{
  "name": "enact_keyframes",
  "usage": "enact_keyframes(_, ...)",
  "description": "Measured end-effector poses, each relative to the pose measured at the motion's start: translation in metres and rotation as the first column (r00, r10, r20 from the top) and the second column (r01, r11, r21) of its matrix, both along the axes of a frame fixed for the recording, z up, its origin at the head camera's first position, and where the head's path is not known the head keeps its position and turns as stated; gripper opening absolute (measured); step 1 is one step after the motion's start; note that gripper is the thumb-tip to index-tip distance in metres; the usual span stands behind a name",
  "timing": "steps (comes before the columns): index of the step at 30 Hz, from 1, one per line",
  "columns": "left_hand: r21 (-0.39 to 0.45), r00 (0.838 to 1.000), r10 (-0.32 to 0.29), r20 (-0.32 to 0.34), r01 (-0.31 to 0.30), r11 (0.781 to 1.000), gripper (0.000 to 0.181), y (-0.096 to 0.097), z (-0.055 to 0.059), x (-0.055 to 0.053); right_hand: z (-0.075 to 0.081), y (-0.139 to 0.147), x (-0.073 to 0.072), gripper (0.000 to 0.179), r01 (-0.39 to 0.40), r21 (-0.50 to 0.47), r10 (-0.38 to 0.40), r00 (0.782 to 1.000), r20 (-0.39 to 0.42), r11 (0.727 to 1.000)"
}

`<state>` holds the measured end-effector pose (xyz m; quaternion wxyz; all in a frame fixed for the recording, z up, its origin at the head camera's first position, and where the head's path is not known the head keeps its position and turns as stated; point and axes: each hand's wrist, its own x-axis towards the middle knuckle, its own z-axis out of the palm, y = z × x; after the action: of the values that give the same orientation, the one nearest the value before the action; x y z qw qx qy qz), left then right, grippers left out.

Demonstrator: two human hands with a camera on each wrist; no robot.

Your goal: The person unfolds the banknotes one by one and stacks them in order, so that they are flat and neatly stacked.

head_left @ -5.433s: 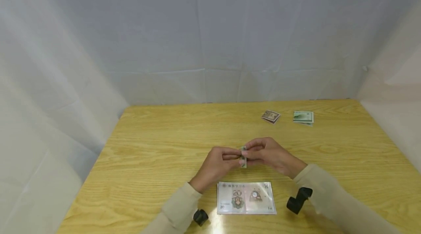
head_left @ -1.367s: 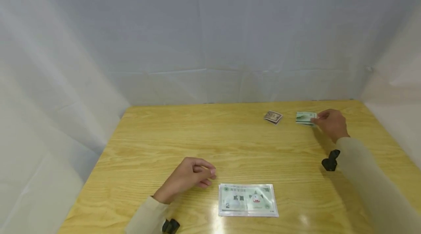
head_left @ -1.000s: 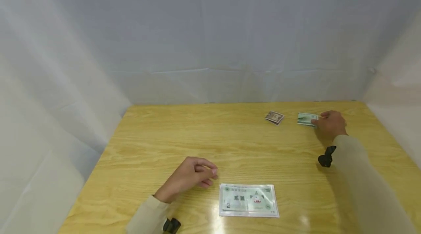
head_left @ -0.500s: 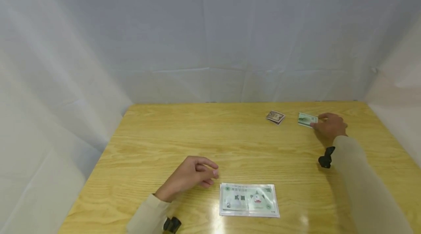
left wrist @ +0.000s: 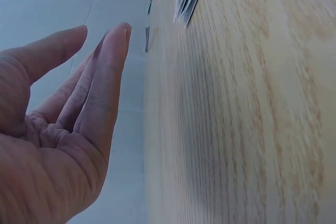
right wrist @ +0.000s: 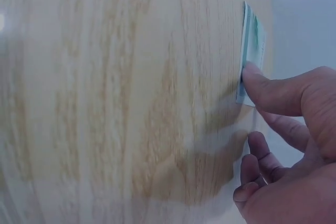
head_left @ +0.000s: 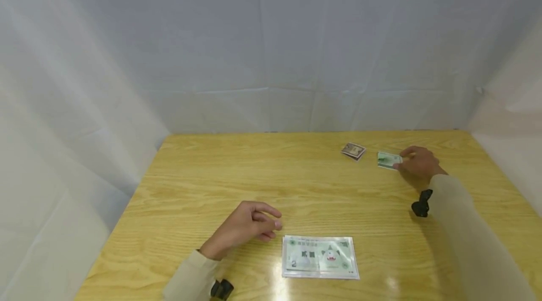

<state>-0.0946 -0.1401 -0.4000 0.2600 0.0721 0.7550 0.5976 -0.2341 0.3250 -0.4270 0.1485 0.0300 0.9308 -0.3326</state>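
At the back right of the table, my right hand (head_left: 419, 163) pinches the right end of a folded green play banknote (head_left: 386, 159). In the right wrist view the thumb lies on top of the green banknote (right wrist: 254, 40), which is close to the wood. The hand's other fingers are curled beside it. My left hand (head_left: 245, 223) holds nothing, its fingers loosely bent above the table. Just right of it lies a flat stack of play banknotes (head_left: 320, 257), a green 2 on top. A folded brown banknote (head_left: 353, 149) lies left of the green one.
The wooden table (head_left: 211, 169) is bounded by a pale sheet (head_left: 271, 56) at the back and sides. Black wrist cameras sit on both beige sleeves (head_left: 459, 216). Light glares off the table just below the stack.
Earlier both hands held a small folded banknote above the stack, topped by a pinkish 20; now a green 2 tops it. Lately the right hand has drawn the folded green banknote slightly left and nearer.
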Motion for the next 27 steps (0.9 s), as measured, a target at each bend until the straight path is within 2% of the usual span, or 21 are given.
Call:
enact_keyframes(4, -0.01, 1.0, 0.0, -0.004, 0.0, 1.0, 0.039, 0.001, -0.001, -0.001, -0.001, -0.004, 0.001, 0.066, -0.033, -0.008, 0.033, 0.999, -0.014, 0.999)
enact_keyframes(12, -0.008, 1.0, -0.002, -0.004, 0.002, 1.0, 0.039, 0.002, -0.002, -0.003, -0.002, -0.021, 0.005, 0.065, -0.086, -0.084, 0.082, 0.995, -0.05, 0.993)
enact_keyframes(19, -0.006, 1.0, -0.001, -0.006, 0.001, 1.0, 0.039, 0.003, -0.001, -0.004, -0.002, -0.039, 0.009, 0.046, -0.157, -0.041, 0.151, 0.981, -0.122, 0.987)
enact_keyframes(23, -0.005, 1.0, -0.001, -0.004, 0.001, 1.0, 0.038, 0.003, -0.002, -0.005, -0.002, -0.049, 0.011, 0.044, -0.17, -0.023, 0.165, 0.977, -0.135, 0.985)
enact_keyframes(27, -0.004, 1.0, 0.005, 0.002, -0.005, 1.0, 0.038, 0.003, -0.002, -0.006, -0.004, -0.06, 0.014, 0.042, -0.174, -0.059, 0.165, 0.977, -0.136, 0.983)
